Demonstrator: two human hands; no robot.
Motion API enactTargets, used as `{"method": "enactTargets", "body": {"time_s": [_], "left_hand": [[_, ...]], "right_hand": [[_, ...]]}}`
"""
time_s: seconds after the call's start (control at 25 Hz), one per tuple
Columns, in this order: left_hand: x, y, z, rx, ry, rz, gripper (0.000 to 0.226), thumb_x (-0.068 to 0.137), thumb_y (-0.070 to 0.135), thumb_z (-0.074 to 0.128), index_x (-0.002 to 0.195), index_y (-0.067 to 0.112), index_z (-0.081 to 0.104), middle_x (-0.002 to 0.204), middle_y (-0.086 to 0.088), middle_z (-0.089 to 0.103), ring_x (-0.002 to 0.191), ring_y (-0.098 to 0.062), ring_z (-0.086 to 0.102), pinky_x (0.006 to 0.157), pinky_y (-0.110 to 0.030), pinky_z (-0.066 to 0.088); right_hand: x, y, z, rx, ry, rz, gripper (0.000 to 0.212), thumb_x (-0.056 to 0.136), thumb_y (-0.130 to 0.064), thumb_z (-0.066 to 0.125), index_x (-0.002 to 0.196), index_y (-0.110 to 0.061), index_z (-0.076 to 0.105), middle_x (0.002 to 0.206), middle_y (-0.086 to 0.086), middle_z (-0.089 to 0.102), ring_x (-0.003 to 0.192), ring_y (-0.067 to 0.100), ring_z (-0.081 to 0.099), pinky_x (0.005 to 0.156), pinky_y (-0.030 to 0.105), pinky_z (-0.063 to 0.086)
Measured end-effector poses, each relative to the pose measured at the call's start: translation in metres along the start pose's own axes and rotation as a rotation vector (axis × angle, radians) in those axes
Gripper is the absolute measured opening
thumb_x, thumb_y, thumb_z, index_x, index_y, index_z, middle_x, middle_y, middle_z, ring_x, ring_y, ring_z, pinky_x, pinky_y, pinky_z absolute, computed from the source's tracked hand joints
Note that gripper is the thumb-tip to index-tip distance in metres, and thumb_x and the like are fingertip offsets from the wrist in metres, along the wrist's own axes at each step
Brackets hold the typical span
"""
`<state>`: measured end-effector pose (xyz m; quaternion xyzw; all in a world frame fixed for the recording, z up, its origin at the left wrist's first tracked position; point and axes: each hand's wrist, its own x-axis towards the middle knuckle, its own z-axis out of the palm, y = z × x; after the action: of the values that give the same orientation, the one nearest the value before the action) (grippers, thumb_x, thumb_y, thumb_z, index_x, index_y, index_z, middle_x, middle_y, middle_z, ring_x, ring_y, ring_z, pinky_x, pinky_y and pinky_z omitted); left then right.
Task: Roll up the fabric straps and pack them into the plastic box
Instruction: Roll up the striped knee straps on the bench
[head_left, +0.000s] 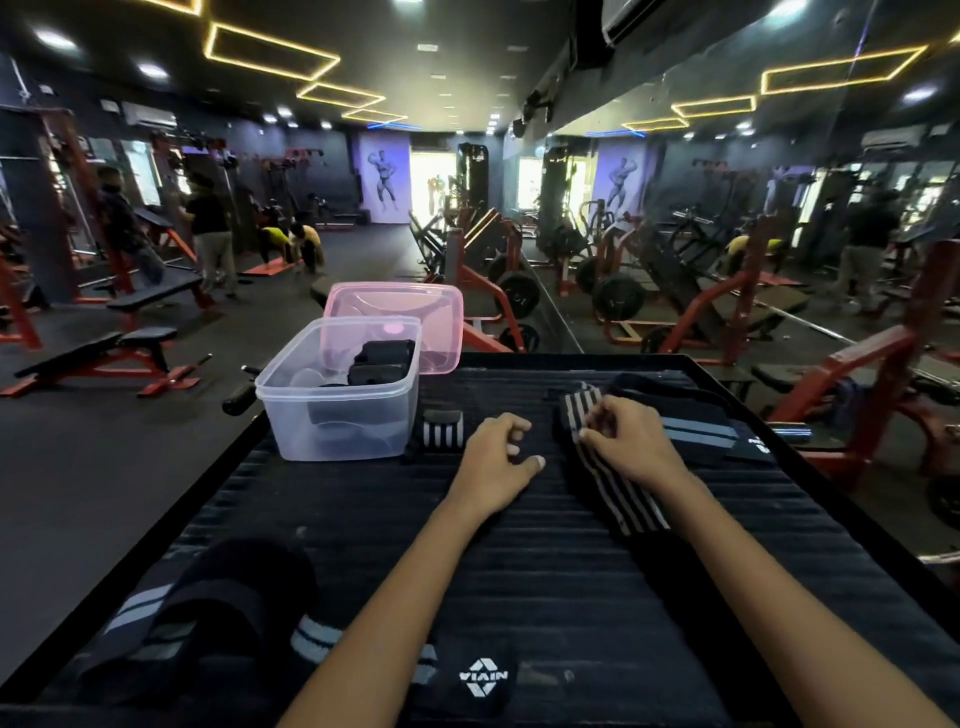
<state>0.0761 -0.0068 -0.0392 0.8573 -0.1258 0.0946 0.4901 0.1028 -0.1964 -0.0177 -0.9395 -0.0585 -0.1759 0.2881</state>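
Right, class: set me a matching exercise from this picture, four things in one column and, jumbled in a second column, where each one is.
Things:
1. pink lid
2. rolled striped strap
3. clear plastic box
4. right hand

Places:
A. on the long striped strap, pinching its far end
B. at the far left of the ribbed mat, with dark rolls inside
C. leaning upright behind the box
D. on the mat just right of the box

Pairs: 1-C, 2-D, 3-B, 4-A
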Motion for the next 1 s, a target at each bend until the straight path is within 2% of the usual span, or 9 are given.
{"method": "enactTargets", "body": {"time_s": [0.08, 0.16, 0.36, 0.48, 0.56, 0.68, 0.8, 0.92, 1.0], "left_hand": [[-0.002, 0.006, 0.01, -0.012, -0.031, 0.01, 0.04, 0.084, 0.018, 0.071, 0.121, 0.016, 0.055, 0.118, -0.004, 0.052, 0.102, -0.014, 0.055, 0.083, -0.023, 0.049], [-0.005, 0.004, 0.013, -0.015, -0.054, 0.011, 0.04, 0.084, 0.017, 0.071, 0.121, 0.016, 0.056, 0.119, -0.003, 0.052, 0.104, -0.013, 0.055, 0.086, -0.025, 0.051], [-0.018, 0.002, 0.009, -0.046, -0.092, -0.009, 0.042, 0.083, 0.02, 0.072, 0.122, 0.016, 0.055, 0.115, -0.002, 0.055, 0.095, -0.014, 0.06, 0.081, -0.02, 0.048], [-0.022, 0.005, 0.014, -0.125, -0.169, -0.116, 0.042, 0.087, 0.024, 0.067, 0.126, 0.015, 0.051, 0.102, -0.001, 0.059, 0.086, -0.018, 0.065, 0.087, -0.033, 0.055], [-0.022, 0.01, 0.016, -0.331, -0.18, -0.256, 0.037, 0.093, 0.025, 0.059, 0.126, 0.012, 0.048, 0.096, -0.002, 0.063, 0.081, -0.018, 0.066, 0.087, -0.038, 0.056], [-0.025, 0.023, 0.017, -0.78, -0.2, -0.41, 0.018, 0.101, 0.025, 0.042, 0.108, 0.013, 0.053, 0.096, -0.006, 0.065, 0.079, -0.016, 0.064, 0.077, -0.033, 0.055], [-0.02, 0.021, 0.017, -0.965, -0.13, -0.411, 0.021, 0.102, 0.02, 0.041, 0.109, 0.01, 0.058, 0.104, -0.01, 0.067, 0.091, -0.021, 0.065, 0.079, -0.034, 0.055], [-0.014, 0.01, 0.013, -0.875, 0.011, -0.39, 0.024, 0.095, 0.0, 0.051, 0.116, 0.011, 0.056, 0.115, -0.015, 0.063, 0.096, -0.023, 0.064, 0.083, -0.035, 0.055], [-0.013, 0.008, 0.007, -0.799, 0.063, -0.328, 0.037, 0.089, -0.009, 0.054, 0.117, 0.015, 0.057, 0.12, -0.015, 0.06, 0.101, -0.022, 0.062, 0.085, -0.032, 0.054]], "right_hand": [[-0.013, 0.017, -0.007, -0.249, -0.083, 0.109, 0.034, 0.084, -0.036, 0.068, 0.105, -0.012, 0.056, 0.107, 0.007, 0.056, 0.101, 0.026, 0.057, 0.08, 0.034, 0.049], [-0.023, 0.031, -0.01, -0.277, -0.175, 0.23, 0.051, 0.083, -0.045, 0.068, 0.117, -0.011, 0.051, 0.118, 0.01, 0.055, 0.11, 0.029, 0.055, 0.083, 0.036, 0.049], [-0.029, 0.03, -0.006, 0.392, -0.17, 0.359, 0.04, 0.077, -0.018, 0.079, 0.11, -0.014, 0.058, 0.11, 0.004, 0.058, 0.106, 0.021, 0.056, 0.083, 0.029, 0.046], [-0.032, 0.018, -0.002, 0.69, -0.147, 0.335, 0.031, 0.082, 0.001, 0.07, 0.109, -0.011, 0.06, 0.098, 0.007, 0.059, 0.097, 0.02, 0.062, 0.077, 0.025, 0.054], [-0.036, 0.01, -0.004, 0.883, -0.203, 0.324, 0.034, 0.084, 0.009, 0.064, 0.113, -0.007, 0.06, 0.086, 0.005, 0.063, 0.08, 0.014, 0.066, 0.064, 0.021, 0.054], [-0.04, 0.005, -0.007, 1.001, -0.313, 0.242, 0.035, 0.083, 0.012, 0.063, 0.112, -0.008, 0.061, 0.093, 0.014, 0.062, 0.082, 0.018, 0.067, 0.068, 0.025, 0.057], [-0.044, 0.001, -0.011, 1.075, -0.548, 0.159, 0.038, 0.082, 0.012, 0.063, 0.114, -0.006, 0.059, 0.096, 0.013, 0.066, 0.085, 0.019, 0.068, 0.072, 0.029, 0.058], [-0.048, 0.0, -0.02, 1.02, -0.942, 0.118, 0.041, 0.08, 0.007, 0.068, 0.116, -0.01, 0.06, 0.092, 0.01, 0.066, 0.081, 0.019, 0.066, 0.068, 0.029, 0.057], [-0.05, -0.001, -0.023, 0.89, -1.062, 0.092, 0.039, 0.08, -0.001, 0.07, 0.115, -0.014, 0.06, 0.084, 0.005, 0.063, 0.073, 0.014, 0.062, 0.058, 0.024, 0.054]]}}
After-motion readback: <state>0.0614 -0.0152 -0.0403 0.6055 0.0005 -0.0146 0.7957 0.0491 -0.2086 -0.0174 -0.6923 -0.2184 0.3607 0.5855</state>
